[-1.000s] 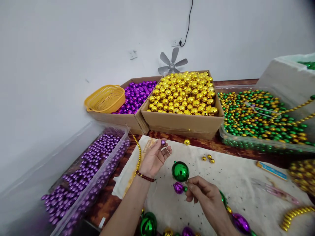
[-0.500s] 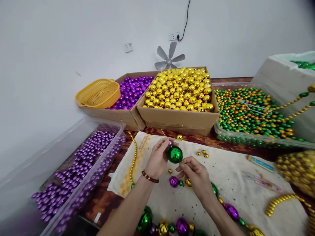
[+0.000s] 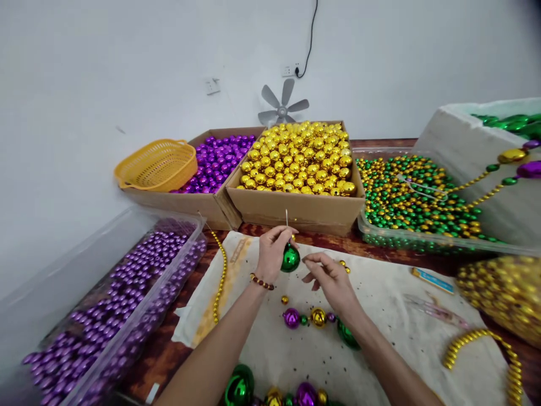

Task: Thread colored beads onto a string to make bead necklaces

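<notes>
My left hand (image 3: 274, 251) is closed, thumb and fingers pinched near the lower end of a thin needle (image 3: 287, 217) that points upward. Right below those fingers sits a shiny green ball (image 3: 291, 259), partly covered by the hand. My right hand (image 3: 328, 276) is beside the ball with thumb and forefinger pinched together. Whatever it pinches is too small to see. Under the hands a string of beads lies on the cloth, with a purple ball (image 3: 291, 318), a gold ball (image 3: 318, 317) and a larger green ball (image 3: 348, 334) beside my right forearm.
Behind the cloth (image 3: 270, 344) stand a carton of gold balls (image 3: 296, 206) and one of purple balls with a yellow basket (image 3: 158, 166). A clear tub of purple beads (image 3: 139, 287) is left; a tub of green and gold beads (image 3: 422, 234) and a foam box (image 3: 456, 141) are right.
The needle has swung upright in my left hand. My right hand has come off the green ball, leaving a small gap. The whole view has shifted slightly.
</notes>
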A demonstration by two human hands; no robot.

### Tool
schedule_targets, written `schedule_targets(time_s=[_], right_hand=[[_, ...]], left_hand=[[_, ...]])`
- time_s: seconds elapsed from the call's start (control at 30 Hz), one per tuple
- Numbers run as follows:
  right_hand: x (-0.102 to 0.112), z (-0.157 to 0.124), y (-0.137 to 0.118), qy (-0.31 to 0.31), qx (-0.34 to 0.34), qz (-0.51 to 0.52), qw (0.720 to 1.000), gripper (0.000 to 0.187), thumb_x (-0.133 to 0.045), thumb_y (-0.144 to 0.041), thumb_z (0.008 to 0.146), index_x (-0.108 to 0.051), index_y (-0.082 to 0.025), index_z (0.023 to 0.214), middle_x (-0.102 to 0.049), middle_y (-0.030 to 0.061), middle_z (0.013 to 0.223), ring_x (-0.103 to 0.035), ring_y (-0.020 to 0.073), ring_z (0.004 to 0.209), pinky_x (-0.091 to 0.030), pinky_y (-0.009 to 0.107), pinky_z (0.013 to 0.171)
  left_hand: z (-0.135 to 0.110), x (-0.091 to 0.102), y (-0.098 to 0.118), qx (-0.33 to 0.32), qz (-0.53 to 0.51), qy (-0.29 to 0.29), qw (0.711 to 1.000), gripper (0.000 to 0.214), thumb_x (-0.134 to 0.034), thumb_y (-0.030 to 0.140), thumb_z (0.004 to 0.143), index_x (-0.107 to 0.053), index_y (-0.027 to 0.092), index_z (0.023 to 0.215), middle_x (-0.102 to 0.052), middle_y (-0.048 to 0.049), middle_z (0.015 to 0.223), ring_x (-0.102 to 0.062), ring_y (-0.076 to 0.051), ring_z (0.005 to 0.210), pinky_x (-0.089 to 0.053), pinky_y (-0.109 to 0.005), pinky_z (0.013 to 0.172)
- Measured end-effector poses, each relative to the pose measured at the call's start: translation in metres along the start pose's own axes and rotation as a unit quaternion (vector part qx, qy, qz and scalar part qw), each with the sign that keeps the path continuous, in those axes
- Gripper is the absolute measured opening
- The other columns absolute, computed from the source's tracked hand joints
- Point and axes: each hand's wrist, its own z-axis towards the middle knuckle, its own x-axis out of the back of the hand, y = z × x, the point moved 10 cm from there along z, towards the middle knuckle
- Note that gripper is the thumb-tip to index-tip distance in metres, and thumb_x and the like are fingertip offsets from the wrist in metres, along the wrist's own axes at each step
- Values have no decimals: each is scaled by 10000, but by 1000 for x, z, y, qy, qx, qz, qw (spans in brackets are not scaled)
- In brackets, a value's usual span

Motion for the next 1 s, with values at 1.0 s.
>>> schedule_targets(time_s=[1.0], right_hand=[[26, 32, 14, 54, 0, -30, 998, 265, -507, -458, 856, -548, -198, 888, -653, -9, 716, -590, 106, 499, -414, 195, 444]], left_hand=[[-14, 76, -56, 85, 329, -118, 933, 377, -381, 390, 878, -661, 138, 855, -642, -46, 667, -631, -173, 632, -472, -255, 589]])
